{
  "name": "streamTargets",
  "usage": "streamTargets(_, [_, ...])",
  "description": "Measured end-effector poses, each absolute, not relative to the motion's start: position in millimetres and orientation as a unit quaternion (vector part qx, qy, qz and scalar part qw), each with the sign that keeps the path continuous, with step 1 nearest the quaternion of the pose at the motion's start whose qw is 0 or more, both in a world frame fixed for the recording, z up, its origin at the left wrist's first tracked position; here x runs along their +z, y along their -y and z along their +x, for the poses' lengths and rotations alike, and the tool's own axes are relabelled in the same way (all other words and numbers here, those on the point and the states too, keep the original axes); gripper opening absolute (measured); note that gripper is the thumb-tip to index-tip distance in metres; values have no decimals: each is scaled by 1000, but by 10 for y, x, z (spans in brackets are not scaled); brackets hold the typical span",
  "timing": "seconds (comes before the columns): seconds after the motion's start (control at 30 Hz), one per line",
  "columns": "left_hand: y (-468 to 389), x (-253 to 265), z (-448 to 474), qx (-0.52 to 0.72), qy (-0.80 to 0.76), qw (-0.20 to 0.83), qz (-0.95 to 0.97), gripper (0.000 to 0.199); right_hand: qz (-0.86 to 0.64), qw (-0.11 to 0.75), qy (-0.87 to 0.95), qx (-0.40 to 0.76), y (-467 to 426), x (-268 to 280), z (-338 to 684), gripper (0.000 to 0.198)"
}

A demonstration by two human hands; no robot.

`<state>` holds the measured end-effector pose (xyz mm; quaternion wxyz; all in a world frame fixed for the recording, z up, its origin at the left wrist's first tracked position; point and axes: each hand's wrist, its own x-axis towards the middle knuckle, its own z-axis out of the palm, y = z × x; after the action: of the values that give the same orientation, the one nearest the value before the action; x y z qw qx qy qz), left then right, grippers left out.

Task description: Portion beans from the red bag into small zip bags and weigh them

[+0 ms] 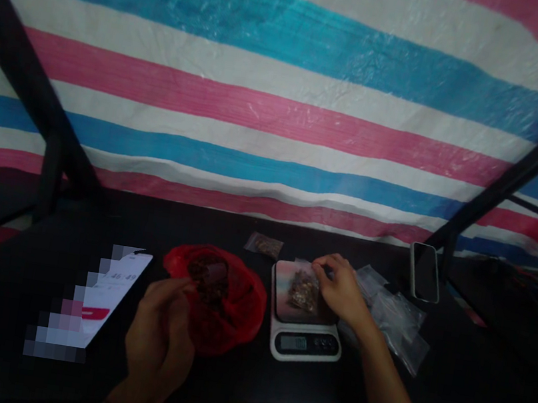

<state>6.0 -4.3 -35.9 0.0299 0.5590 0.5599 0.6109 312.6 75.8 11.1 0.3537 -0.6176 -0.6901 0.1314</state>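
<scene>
On the white kitchen scale (306, 343) rests a small clear zip bag (303, 291) with brownish dry bits in it. My right hand (339, 289) pinches this bag at its top edge. To the left of the scale lies a red plastic bag (244, 319), opened out, with dark brown loose bits (216, 281) and a dark purplish piece (215, 272) inside. My left hand (161, 333) is closed at the near left rim of the red bag, thumb and fingers together. What they hold, if anything, is hidden. The scale's display is lit, its digits blurred.
A filled small zip bag (266, 246) lies behind the scale. Several flat clear zip bags (397, 322) are spread at the right, near a phone (424, 272). Another phone (122, 287) with a lit screen lies left. Dark metal bars (23, 50) and striped sheeting (262, 113) stand behind.
</scene>
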Motion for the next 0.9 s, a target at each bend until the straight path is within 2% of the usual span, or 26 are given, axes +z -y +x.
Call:
streamTargets(0.1, [45,-264,144,598,-517,-27,612,17,-512,448,708,189,-660,283,2968,17])
streamTargets(0.17, [57,-182,232,600,-487,-10,635,20,-449,499,710,213,-562,390,2804,15])
streamTargets(0.3, [79,-62,432,586,-477,138,640,30,-382,550,700,246,-347,481,2415,12])
streamTargets(0.43, [70,-18,539,590,-471,309,578,27,-371,556,674,317,-208,424,2105,9])
streamTargets(0.5, [56,-1,531,600,-478,352,536,31,-372,563,644,360,-186,379,2008,18])
streamTargets(0.57, [45,15,491,609,-489,364,507,33,-366,576,614,396,-186,336,1943,24])
streamTargets(0.7, [58,29,384,610,-492,350,513,31,-348,596,575,440,-197,267,1861,20])
streamTargets(0.9, [110,31,357,606,-499,346,514,33,-354,615,544,447,-152,238,1751,17])
